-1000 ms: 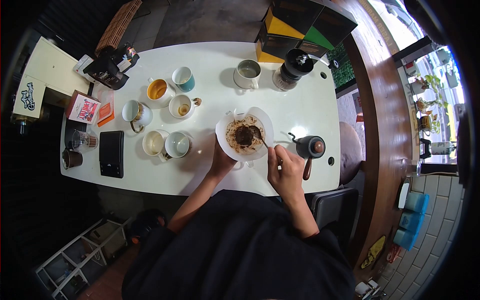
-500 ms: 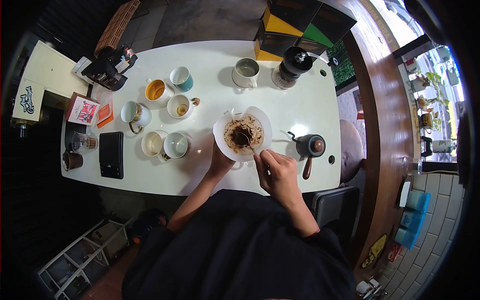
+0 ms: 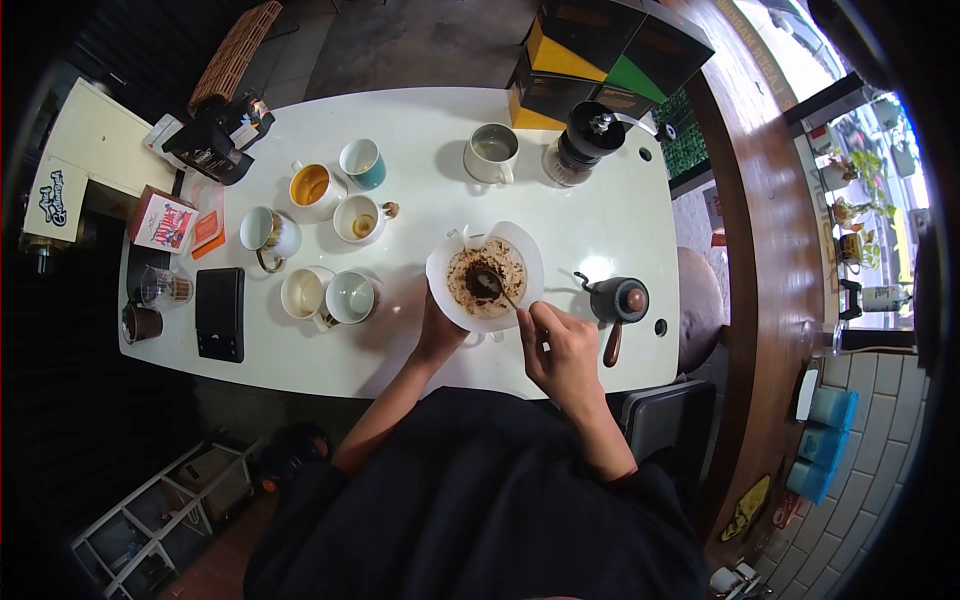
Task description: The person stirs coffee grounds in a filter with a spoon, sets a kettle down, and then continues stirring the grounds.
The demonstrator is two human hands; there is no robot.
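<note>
A white paper coffee filter [image 3: 437,266] flares open near the table's front edge, with dark wet coffee grounds [image 3: 466,281] at its centre and smears up its sides. My left hand [image 3: 441,328] is closed around the dripper beneath the filter, its fingers mostly hidden under the paper. Pinched in my right hand [image 3: 562,345] is a metal spoon [image 3: 510,300], its bowl down among the grounds. Just right of that hand stands a dark gooseneck kettle [image 3: 607,299] with a wooden handle, not touched.
Several cups stand left of the filter, among them a teal cup [image 3: 371,172] and a white cup [image 3: 352,298]. Beyond are a grey mug [image 3: 492,168] and a hand grinder [image 3: 575,160]. A black scale [image 3: 220,314] lies at the left; stacked boxes [image 3: 570,50] rise at the back.
The spoon has shifted within the grounds, showing more of its bowl, and my right hand has moved slightly right. My left hand stays at the dripper. The view has tilted a little.
</note>
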